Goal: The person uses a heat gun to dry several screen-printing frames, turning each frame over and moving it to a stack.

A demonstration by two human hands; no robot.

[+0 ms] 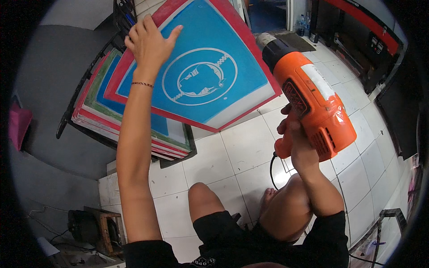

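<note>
Fingers of right hand [298, 142] wrap glossy orange heat gun [313, 107]; left hand [149, 42] grips red-framed screen [201, 67].

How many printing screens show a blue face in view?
3. One red-framed screen is held tilted under the left hand. Two more, a green-framed screen and a lower screen, lie stacked against the rack behind it. Further frames underneath show only edges, so more may be hidden.
</note>
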